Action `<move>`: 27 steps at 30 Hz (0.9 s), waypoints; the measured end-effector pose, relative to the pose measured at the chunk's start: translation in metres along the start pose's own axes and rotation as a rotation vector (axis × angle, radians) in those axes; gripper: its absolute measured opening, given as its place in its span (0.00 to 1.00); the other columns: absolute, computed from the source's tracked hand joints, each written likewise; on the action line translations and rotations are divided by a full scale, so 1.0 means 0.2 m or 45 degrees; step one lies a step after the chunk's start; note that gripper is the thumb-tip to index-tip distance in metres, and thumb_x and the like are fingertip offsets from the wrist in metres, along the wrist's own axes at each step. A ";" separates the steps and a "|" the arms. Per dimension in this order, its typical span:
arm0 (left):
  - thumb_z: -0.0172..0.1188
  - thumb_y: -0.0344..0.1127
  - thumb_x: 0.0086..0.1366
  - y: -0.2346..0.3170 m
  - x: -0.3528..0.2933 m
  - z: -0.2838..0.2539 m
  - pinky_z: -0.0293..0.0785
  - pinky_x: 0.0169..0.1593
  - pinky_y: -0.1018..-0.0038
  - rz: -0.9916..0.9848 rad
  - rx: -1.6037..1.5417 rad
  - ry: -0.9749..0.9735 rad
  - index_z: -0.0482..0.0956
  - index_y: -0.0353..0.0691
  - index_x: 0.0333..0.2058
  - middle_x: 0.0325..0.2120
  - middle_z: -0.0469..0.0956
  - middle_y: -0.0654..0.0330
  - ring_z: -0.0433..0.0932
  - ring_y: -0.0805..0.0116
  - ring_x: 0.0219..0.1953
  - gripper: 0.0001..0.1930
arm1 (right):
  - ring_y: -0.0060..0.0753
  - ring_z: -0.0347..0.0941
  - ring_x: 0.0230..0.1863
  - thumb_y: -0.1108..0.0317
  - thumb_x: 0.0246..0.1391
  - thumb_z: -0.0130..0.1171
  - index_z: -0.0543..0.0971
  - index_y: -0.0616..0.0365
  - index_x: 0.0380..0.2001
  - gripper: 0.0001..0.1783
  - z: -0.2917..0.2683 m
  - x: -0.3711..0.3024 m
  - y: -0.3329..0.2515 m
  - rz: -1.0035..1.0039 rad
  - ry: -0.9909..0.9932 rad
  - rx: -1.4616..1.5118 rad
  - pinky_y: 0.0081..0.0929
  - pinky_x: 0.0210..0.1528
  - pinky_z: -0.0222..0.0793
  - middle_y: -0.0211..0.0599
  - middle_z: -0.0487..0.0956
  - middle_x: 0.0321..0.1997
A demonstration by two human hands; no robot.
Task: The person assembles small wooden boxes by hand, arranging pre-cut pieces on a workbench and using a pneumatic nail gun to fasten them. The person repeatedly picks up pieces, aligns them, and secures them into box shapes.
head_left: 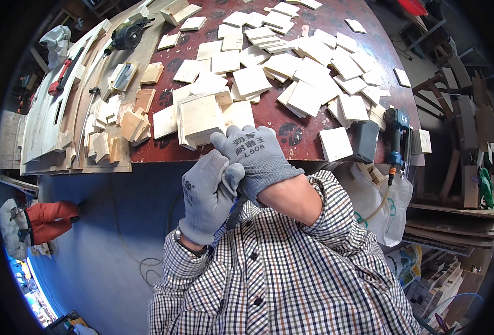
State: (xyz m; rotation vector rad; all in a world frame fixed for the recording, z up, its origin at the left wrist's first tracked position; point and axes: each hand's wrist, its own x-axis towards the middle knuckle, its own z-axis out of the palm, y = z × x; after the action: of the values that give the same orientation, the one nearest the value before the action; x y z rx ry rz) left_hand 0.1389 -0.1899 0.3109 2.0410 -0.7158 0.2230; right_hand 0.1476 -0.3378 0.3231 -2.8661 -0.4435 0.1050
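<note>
My hands, both in grey knit work gloves, meet in front of my chest at the table's near edge. My left hand (205,192) is closed, its thumb bent over towards the right hand. Pressed against it, my right hand (253,157) has its back up and its fingers curled; what either hand holds is hidden. A dark strap (234,215) with a blue edge runs down from between them over my checked shirt (269,268). Just beyond the gloves sits a small wooden box (201,118) of pale boards, nearest to the right hand's fingertips.
Many pale square wood pieces (308,72) lie scattered and overlapping on the dark red table (280,131). A nail gun (395,137) with a hose and a dark block (365,142) stand at the right edge. Wood offcuts (135,124), a black coil tool (128,36) and a red-handled tool (62,75) lie left.
</note>
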 end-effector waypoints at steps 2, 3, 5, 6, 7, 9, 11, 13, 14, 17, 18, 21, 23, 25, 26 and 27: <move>0.66 0.31 0.68 -0.01 0.00 0.02 0.70 0.29 0.64 -0.050 -0.137 0.021 0.74 0.34 0.31 0.25 0.72 0.51 0.75 0.50 0.25 0.11 | 0.43 0.80 0.47 0.58 0.58 0.63 0.77 0.53 0.52 0.21 0.01 -0.01 0.03 -0.023 -0.033 -0.057 0.44 0.45 0.73 0.39 0.80 0.46; 0.63 0.32 0.71 0.00 0.00 0.02 0.70 0.29 0.66 0.000 -0.151 0.039 0.73 0.34 0.32 0.23 0.70 0.52 0.74 0.52 0.23 0.11 | 0.43 0.80 0.47 0.59 0.57 0.64 0.77 0.54 0.52 0.21 0.01 -0.03 0.03 -0.036 -0.033 -0.070 0.43 0.45 0.73 0.40 0.80 0.45; 0.63 0.33 0.72 0.04 0.00 -0.01 0.69 0.29 0.66 -0.006 -0.096 0.005 0.72 0.34 0.31 0.23 0.68 0.53 0.74 0.53 0.24 0.12 | 0.43 0.82 0.44 0.57 0.57 0.63 0.81 0.57 0.45 0.18 -0.03 -0.06 0.01 -0.088 0.053 -0.030 0.43 0.44 0.73 0.42 0.82 0.42; 0.63 0.33 0.72 0.05 0.01 -0.03 0.69 0.28 0.66 -0.009 -0.071 -0.010 0.71 0.34 0.31 0.23 0.67 0.53 0.74 0.54 0.24 0.12 | 0.43 0.84 0.43 0.57 0.57 0.62 0.82 0.58 0.42 0.17 -0.05 -0.07 0.01 -0.112 0.095 -0.013 0.43 0.43 0.73 0.43 0.84 0.40; 0.69 0.47 0.69 0.04 0.01 -0.06 0.71 0.28 0.66 -0.030 0.084 -0.123 0.70 0.35 0.31 0.25 0.67 0.54 0.75 0.57 0.25 0.22 | 0.43 0.85 0.41 0.53 0.56 0.65 0.83 0.58 0.42 0.19 -0.09 -0.04 -0.01 -0.006 0.004 -0.050 0.44 0.43 0.74 0.42 0.84 0.37; 0.71 0.59 0.64 0.13 0.03 -0.09 0.72 0.27 0.66 -0.005 0.266 -0.129 0.69 0.36 0.32 0.26 0.67 0.54 0.75 0.58 0.25 0.30 | 0.42 0.85 0.41 0.53 0.56 0.65 0.83 0.57 0.42 0.20 -0.04 -0.01 -0.02 -0.014 0.110 -0.048 0.44 0.42 0.74 0.40 0.84 0.37; 0.65 0.73 0.62 0.14 0.01 -0.07 0.64 0.26 0.68 0.053 0.335 -0.014 0.66 0.36 0.36 0.26 0.63 0.57 0.67 0.64 0.22 0.39 | 0.40 0.85 0.41 0.51 0.56 0.66 0.83 0.56 0.42 0.20 -0.04 0.02 -0.03 -0.103 0.231 -0.066 0.44 0.42 0.74 0.39 0.85 0.38; 0.67 0.66 0.65 0.15 0.00 -0.07 0.65 0.26 0.65 -0.139 0.185 -0.016 0.67 0.36 0.33 0.25 0.64 0.56 0.68 0.61 0.23 0.33 | 0.41 0.79 0.43 0.53 0.61 0.60 0.74 0.53 0.53 0.22 -0.05 0.04 -0.05 0.001 0.085 -0.045 0.43 0.48 0.69 0.39 0.79 0.45; 0.68 0.60 0.67 0.14 0.03 -0.04 0.65 0.27 0.64 -0.060 0.120 0.030 0.68 0.37 0.31 0.25 0.64 0.54 0.69 0.57 0.23 0.30 | 0.38 0.83 0.45 0.52 0.60 0.61 0.79 0.50 0.47 0.18 -0.08 0.03 -0.05 0.056 0.012 -0.084 0.43 0.44 0.74 0.35 0.83 0.42; 0.69 0.44 0.68 0.13 0.04 -0.03 0.69 0.27 0.61 0.100 0.068 0.166 0.70 0.39 0.28 0.25 0.67 0.55 0.73 0.53 0.25 0.19 | 0.45 0.81 0.46 0.55 0.59 0.60 0.75 0.50 0.50 0.19 -0.07 -0.03 0.01 -0.102 0.134 0.020 0.44 0.47 0.73 0.39 0.80 0.44; 0.68 0.41 0.69 0.11 0.04 -0.01 0.72 0.28 0.61 0.126 0.063 0.199 0.72 0.39 0.28 0.25 0.69 0.54 0.75 0.52 0.26 0.17 | 0.45 0.80 0.45 0.56 0.57 0.61 0.75 0.50 0.53 0.22 0.00 -0.03 0.04 -0.111 0.137 0.022 0.44 0.47 0.72 0.40 0.79 0.43; 0.67 0.39 0.69 0.02 0.04 0.05 0.75 0.30 0.61 0.150 0.025 0.218 0.74 0.36 0.32 0.27 0.74 0.53 0.79 0.50 0.28 0.14 | 0.47 0.79 0.46 0.56 0.54 0.65 0.74 0.50 0.57 0.28 -0.03 0.00 0.06 -0.003 -0.048 -0.058 0.46 0.49 0.72 0.42 0.78 0.46; 0.67 0.39 0.70 -0.03 -0.01 0.09 0.77 0.31 0.61 0.110 -0.017 0.345 0.75 0.35 0.37 0.29 0.75 0.52 0.80 0.50 0.29 0.14 | 0.49 0.80 0.46 0.58 0.57 0.61 0.76 0.48 0.56 0.24 0.04 0.04 0.05 -0.036 -0.005 -0.014 0.44 0.48 0.74 0.42 0.79 0.44; 0.68 0.46 0.70 0.00 -0.06 0.06 0.80 0.37 0.60 -0.112 -0.062 0.210 0.74 0.31 0.46 0.36 0.78 0.47 0.82 0.47 0.36 0.22 | 0.50 0.80 0.44 0.59 0.59 0.59 0.78 0.49 0.54 0.20 0.09 0.08 0.07 0.024 0.034 -0.071 0.43 0.46 0.76 0.42 0.80 0.43; 0.67 0.52 0.69 0.04 -0.08 0.02 0.80 0.43 0.57 -0.124 0.083 0.156 0.72 0.28 0.52 0.41 0.76 0.41 0.81 0.44 0.41 0.30 | 0.49 0.80 0.43 0.59 0.59 0.59 0.77 0.51 0.54 0.20 0.11 0.11 0.08 0.041 0.050 -0.118 0.43 0.45 0.76 0.42 0.80 0.43; 0.67 0.53 0.69 0.04 -0.10 0.02 0.79 0.45 0.55 -0.137 0.070 0.199 0.71 0.27 0.52 0.43 0.75 0.39 0.80 0.43 0.43 0.31 | 0.48 0.79 0.42 0.58 0.60 0.59 0.77 0.54 0.52 0.20 0.14 0.13 0.08 -0.022 0.043 -0.138 0.44 0.42 0.75 0.43 0.79 0.42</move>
State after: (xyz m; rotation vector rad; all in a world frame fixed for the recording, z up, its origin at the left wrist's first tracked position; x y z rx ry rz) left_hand 0.1174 -0.1891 0.3066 2.0813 -0.5065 0.3391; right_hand 0.1735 -0.3376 0.2914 -2.9648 -0.4812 0.0305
